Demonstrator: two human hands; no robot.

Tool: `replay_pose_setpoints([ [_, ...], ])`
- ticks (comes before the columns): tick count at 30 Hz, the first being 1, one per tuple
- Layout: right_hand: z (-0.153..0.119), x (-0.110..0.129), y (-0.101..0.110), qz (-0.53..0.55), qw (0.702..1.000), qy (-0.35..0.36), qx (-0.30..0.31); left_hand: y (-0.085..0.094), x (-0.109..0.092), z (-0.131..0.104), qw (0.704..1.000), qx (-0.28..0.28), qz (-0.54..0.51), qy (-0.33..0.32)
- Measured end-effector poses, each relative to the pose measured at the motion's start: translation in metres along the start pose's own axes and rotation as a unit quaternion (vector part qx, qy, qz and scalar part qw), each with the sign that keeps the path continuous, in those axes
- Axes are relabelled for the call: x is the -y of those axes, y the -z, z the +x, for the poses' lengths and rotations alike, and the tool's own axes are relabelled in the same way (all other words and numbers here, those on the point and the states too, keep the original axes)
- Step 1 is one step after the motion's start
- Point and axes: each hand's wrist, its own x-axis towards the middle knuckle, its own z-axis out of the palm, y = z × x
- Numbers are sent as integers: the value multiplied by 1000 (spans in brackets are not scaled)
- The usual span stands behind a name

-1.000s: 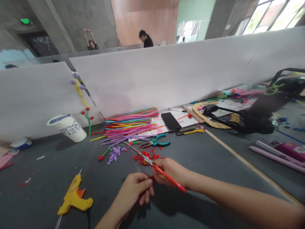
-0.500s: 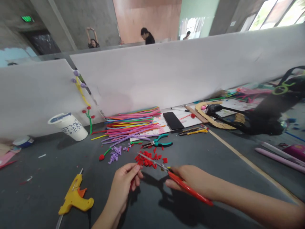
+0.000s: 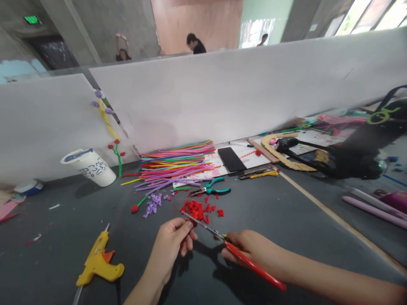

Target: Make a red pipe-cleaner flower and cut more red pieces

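Note:
Red-handled scissors [image 3: 251,262] are in my right hand [image 3: 244,248], their blades pointing left toward my other hand. My left hand [image 3: 178,237] is pinched closed near the blade tips; a small bit of red shows at its fingertips, mostly hidden by the fingers. Just beyond the blades lies a pile of short red pieces [image 3: 194,208]. Purple pieces [image 3: 154,205] are scattered to its left, beside a green stem with a red ball [image 3: 135,208]. Teal-handled pliers [image 3: 211,188] rest behind the red pile.
A yellow glue gun [image 3: 100,262] lies at the left front, a white cup [image 3: 95,169] behind it. Colourful pipe cleaners [image 3: 178,163], a phone [image 3: 231,159] and a cutter [image 3: 258,174] lie farther back. A black device [image 3: 343,156] stands right. People are beyond the white partition [image 3: 222,97].
My left hand has shifted slightly right, and the scissors have come down, with their blade tips now closer to its fingertips. The view has moved a little.

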Motion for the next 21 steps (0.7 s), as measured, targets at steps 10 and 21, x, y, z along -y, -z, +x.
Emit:
replay_pose_setpoints([
  [10,-6,10,9,-39,999,2,28,1,6,4,1000,1,-1,-30],
  [21,-4,8,6,-14,999,6,34,3,7,5,1000,2,11,-28],
])
